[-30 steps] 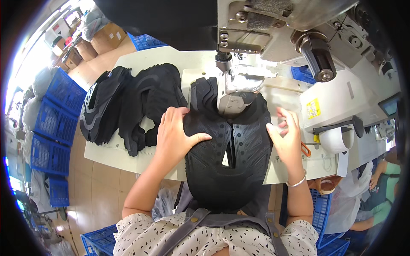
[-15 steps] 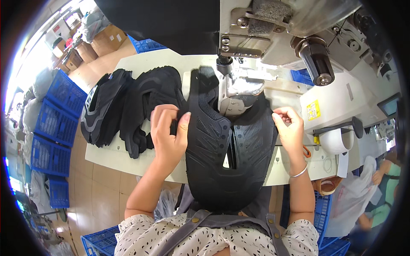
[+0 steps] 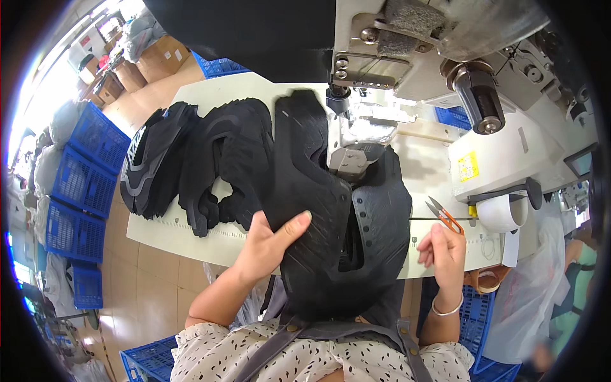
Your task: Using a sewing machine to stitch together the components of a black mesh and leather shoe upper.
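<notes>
The black upper piece (image 3: 318, 210) looks like matt synthetic cloth with embossed ridges and a row of small punched holes. The stacked black pieces (image 3: 191, 165) beside it have the same dull finish. The sewing machine (image 3: 407, 57) is painted metal, smooth and slightly glossy. The worktop (image 3: 191, 239) is pale and smooth. The snips (image 3: 445, 215) have shiny metal blades and orange plastic handles. The blue crates (image 3: 83, 172) are plastic.

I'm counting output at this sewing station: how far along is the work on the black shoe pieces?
Looks underway. In hand: the left hand grips a black upper piece lying at the sewing machine, while the right hand is off it, near the orange snips. Two stacks of black pieces lie on the table to the left; whether those are finished or waiting cannot be told.
</notes>
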The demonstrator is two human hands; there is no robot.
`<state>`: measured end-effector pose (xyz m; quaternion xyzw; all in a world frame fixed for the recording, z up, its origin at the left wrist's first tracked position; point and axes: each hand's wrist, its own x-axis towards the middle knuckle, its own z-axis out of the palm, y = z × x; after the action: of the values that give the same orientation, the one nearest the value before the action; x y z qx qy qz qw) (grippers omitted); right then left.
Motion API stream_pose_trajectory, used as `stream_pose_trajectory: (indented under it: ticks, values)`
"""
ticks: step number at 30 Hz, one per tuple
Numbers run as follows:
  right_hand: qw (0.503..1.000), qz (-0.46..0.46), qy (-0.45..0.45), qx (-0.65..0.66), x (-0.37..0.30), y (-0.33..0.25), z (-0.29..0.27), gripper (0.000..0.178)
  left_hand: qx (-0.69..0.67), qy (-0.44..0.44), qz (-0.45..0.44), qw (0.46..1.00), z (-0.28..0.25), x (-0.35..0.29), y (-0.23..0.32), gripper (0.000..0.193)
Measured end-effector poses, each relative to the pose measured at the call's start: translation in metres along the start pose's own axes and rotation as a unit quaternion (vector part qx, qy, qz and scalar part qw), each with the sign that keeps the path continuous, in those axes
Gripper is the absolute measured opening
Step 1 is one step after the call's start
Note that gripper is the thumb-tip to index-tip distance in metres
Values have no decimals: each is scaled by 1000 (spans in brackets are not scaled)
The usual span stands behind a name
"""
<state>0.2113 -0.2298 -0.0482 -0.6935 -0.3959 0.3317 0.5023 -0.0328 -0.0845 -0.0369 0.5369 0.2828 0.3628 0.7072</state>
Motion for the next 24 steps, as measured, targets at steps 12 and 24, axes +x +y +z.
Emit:
stream_pose_trajectory:
  ticks: [12, 24]
  values:
    - [847, 111, -167, 492, 33, -42, 38, 33, -58, 44, 11, 997, 16, 31, 16, 16]
    - [888, -5, -33, 459, 48, -46, 48, 34, -111, 37, 57, 991, 26, 64, 39, 14]
